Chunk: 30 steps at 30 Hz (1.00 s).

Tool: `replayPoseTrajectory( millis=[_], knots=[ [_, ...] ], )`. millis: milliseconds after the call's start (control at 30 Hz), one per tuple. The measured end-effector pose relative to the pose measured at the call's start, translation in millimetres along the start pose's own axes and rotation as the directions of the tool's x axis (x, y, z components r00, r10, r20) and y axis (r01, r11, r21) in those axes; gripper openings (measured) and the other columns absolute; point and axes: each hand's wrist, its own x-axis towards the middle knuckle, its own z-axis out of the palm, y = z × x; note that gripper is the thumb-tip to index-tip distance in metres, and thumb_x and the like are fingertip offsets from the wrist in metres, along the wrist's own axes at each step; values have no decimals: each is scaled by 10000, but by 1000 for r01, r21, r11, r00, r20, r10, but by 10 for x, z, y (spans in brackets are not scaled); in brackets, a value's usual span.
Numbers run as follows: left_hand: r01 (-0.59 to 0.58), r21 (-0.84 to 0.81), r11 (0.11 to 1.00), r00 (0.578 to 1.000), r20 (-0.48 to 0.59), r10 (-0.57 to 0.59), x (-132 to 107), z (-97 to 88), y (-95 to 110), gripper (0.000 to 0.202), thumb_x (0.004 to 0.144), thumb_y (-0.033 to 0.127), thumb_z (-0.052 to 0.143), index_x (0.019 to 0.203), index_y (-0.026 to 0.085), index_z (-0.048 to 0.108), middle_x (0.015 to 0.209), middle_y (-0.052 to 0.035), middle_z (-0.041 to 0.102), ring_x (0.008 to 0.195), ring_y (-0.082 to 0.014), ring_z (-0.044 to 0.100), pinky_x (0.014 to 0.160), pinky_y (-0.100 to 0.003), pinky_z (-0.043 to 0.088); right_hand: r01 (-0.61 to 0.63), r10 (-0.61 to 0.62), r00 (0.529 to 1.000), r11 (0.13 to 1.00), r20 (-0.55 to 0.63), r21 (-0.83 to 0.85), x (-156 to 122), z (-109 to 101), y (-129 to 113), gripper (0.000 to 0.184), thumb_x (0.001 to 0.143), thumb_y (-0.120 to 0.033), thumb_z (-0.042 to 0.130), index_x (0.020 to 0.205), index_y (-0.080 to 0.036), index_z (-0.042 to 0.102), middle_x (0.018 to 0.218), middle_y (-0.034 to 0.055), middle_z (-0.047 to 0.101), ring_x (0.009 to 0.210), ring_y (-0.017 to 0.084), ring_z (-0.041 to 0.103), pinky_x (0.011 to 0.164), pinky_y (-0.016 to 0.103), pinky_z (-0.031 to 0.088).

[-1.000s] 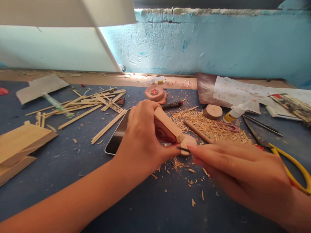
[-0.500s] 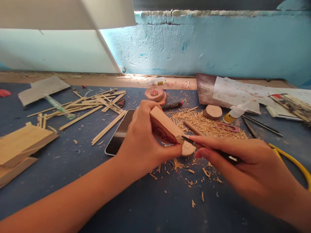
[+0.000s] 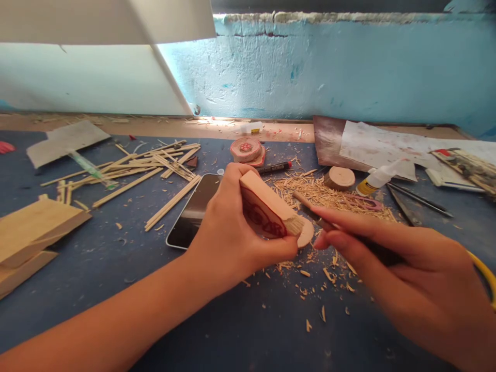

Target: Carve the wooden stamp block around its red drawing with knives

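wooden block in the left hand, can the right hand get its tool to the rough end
Probably yes: the right hand holds the dark tool with its tip near the rough end of the wooden block, and nothing visible stands between. The thumb of the left hand is close below.

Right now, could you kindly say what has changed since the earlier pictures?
The right hand, still holding the dark tool, has drawn its tip up and rightward; the left hand still grips the wooden block, whose end shifted slightly right. The phone and shavings stayed put.
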Motion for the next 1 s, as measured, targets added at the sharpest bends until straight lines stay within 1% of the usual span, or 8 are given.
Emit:
replayPoseTrajectory(
  millis=[100,200,267,500,567,700,867,1000],
  knots=[
    [-55,82,995,997,-50,59,16,-8,-47,716,602,258,982,1149,293,521,924,65,603,706,-138,578,621,-302,570,-58,58,998,998,-10,-40,51,-35,51,312,1164,-274,712,1405,-278,909,1209,7,945,865,202,941,805,227,775],
    [-81,86,993,992,-90,89,34,-16,-86,712,656,291,996,1183,296,517,989,46,615,749,-151,594,638,-311,569,14,-10,999,997,52,-81,91,-51,94,310,1147,-269,720,1377,-283,928,1266,18,934,954,235,952,731,234,768],
    [-96,77,992,990,-96,104,46,-25,-98,698,672,290,986,1185,298,513,1012,41,615,749,-149,587,641,-317,567,48,-43,995,998,86,-50,92,-51,94,308,1147,-255,716,1364,-283,933,1299,19,930,1020,233,951,774,234,772],
    [-110,140,984,986,-109,126,67,-43,-129,676,689,306,964,1203,299,525,1061,14,654,863,-208,676,753,-392,632,-110,106,992,991,62,75,59,-95,35,269,1116,-315,784,1313,-386,952,1197,-49,945,899,198,944,677,192,735],
    [-122,147,982,984,-108,138,60,-41,-140,664,708,301,954,1215,298,526,1144,-12,695,964,-242,726,838,-429,664,-133,123,987,986,106,95,70,-102,35,294,1131,-322,754,1344,-384,947,1176,-42,949,904,208,946,678,202,741],
    [-157,171,973,979,-100,176,33,-46,-151,688,709,290,959,1238,291,519,1303,-60,734,1153,-303,770,979,-493,682,-177,158,971,980,179,96,89,-85,41,296,1142,-348,738,1343,-365,954,1042,-12,950,940,250,952,548,206,688],
    [-184,224,957,973,-97,210,-2,-48,-163,687,711,276,959,1247,287,530,1377,-92,725,1295,-364,753,1119,-583,638,-157,137,968,984,211,79,77,-74,58,300,1132,-329,742,1332,-352,964,973,-8,941,836,248,939,503,221,666],
    [-183,220,958,974,-89,207,-4,-63,-146,701,691,285,984,1222,292,527,1319,-76,728,1247,-353,755,1086,-574,640,-103,89,979,992,186,66,29,-65,69,323,1130,-297,747,1374,-346,953,1057,21,953,825,261,939,523,244,693]
  ],
)
